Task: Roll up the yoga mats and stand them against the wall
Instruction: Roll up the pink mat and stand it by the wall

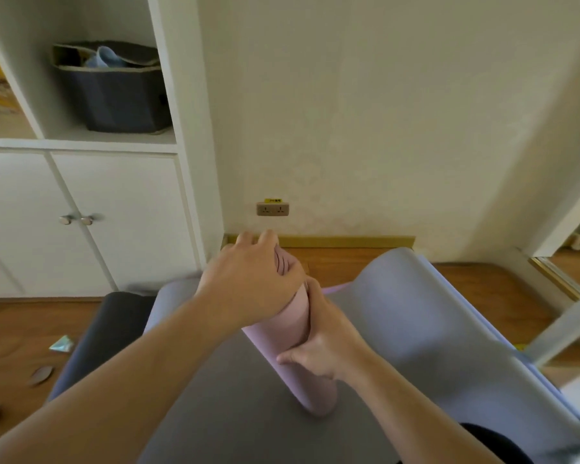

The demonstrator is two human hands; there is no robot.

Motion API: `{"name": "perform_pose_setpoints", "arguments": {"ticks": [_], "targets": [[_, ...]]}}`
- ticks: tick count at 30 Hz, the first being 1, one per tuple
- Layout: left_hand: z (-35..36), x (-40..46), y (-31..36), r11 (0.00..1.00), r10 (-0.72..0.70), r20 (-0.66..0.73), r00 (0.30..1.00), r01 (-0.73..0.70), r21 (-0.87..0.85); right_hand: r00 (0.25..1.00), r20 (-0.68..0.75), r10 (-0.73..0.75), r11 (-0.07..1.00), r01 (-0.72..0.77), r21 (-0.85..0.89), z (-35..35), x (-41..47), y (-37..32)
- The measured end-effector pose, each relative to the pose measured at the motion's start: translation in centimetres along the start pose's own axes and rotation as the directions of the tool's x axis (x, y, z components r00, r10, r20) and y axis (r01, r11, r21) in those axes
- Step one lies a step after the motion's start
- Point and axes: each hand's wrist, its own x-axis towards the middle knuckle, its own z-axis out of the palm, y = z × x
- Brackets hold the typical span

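A rolled pink yoga mat [290, 324] stands tilted, its lower end resting on a flat grey mat [235, 390] on the floor. My left hand [252, 279] grips the roll's upper end, fingers over the spiral edge. My right hand [318, 346] clasps the roll's middle from the right side. A lilac mat [412, 306] lies to the right, its far edge curled upward near the wall [365, 128]. A dark mat [114, 323] peeks out at the left, partly covered by the grey one.
A white cabinet [114, 212] with knobbed doors and an open shelf holding a dark bin [111, 92] stands at the left. A wall socket [272, 209] sits low on the wall above the skirting. Small scraps [61, 344] lie on the wooden floor at the left.
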Motion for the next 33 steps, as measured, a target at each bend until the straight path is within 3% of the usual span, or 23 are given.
{"name": "perform_pose_setpoints", "arguments": {"ticks": [4,6,12,17,21,26,29,31,33], "targets": [[0.4,0.0,-0.2,0.997,0.076,0.011,0.997,-0.076,0.028,0.993,0.113,-0.037,0.933,-0.006,0.359,-3.0,0.1,1.4],[0.8,0.0,-0.1,0.993,0.116,0.025,0.993,-0.117,0.035,0.996,0.080,-0.042,0.906,0.004,0.423,-3.7,0.2,1.6],[1.7,0.3,0.1,0.994,0.106,0.056,0.993,-0.107,0.012,0.999,-0.028,-0.020,0.978,0.025,0.205,-4.1,0.9,1.7],[2.9,0.3,0.8,0.993,0.117,0.058,0.991,-0.119,0.026,0.982,-0.140,-0.130,0.972,0.099,-0.212,-4.0,0.8,0.7],[4.6,0.5,1.4,0.986,0.135,0.075,0.988,-0.141,0.090,0.949,-0.270,-0.163,0.969,0.102,-0.226,-3.9,0.5,0.4],[5.1,0.8,2.7,0.970,0.128,0.076,0.989,-0.141,0.198,0.930,-0.361,-0.072,0.988,0.017,-0.152,-4.2,-0.3,-0.3],[4.8,0.9,4.4,0.999,0.019,0.075,0.997,-0.021,0.033,0.931,-0.360,-0.059,0.989,0.004,-0.150,-4.7,-0.4,-0.4],[4.8,0.8,5.2,1.000,0.025,0.009,1.000,-0.025,-0.007,0.934,-0.344,-0.094,0.976,0.019,-0.215,-4.9,-0.4,-0.1],[5.4,0.8,5.5,0.998,0.064,-0.014,0.998,-0.064,0.005,0.924,-0.374,-0.083,0.985,0.019,-0.170,-5.3,-0.5,0.3]]}}
